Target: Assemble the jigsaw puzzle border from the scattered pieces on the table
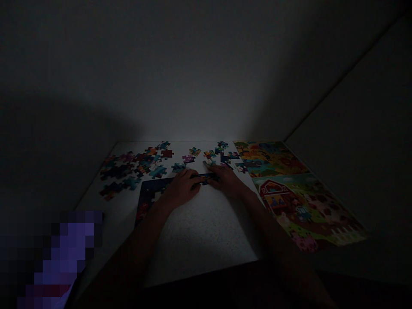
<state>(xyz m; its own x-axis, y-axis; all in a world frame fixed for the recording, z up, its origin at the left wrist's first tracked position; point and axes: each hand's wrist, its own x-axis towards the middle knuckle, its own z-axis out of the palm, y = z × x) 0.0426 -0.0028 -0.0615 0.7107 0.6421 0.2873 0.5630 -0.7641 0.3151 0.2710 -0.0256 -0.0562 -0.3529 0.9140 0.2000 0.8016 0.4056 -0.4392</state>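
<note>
In the dim head view, a partly joined jigsaw puzzle point(154, 185) with dark blue pieces lies on the white table, its edge running along the top and down the left. My left hand point(183, 188) rests over the top edge, fingers curled onto the pieces there. Close beside it, my right hand point(227, 181) has its fingers bent around a dark jigsaw piece point(205, 177) at the right end of that edge. Both hands press on this strip between them, and their fingertips partly hide it. Just beyond the hands lies a loose teal jigsaw piece point(179, 167).
Many loose jigsaw pieces point(141, 165) are heaped at the back left. Several more pieces point(225, 156) lie at the back right. Two finished picture puzzles, an animal scene point(270, 156) and a farm scene point(299, 206), cover the right side. A wall point(199, 86) borders the table's far edge.
</note>
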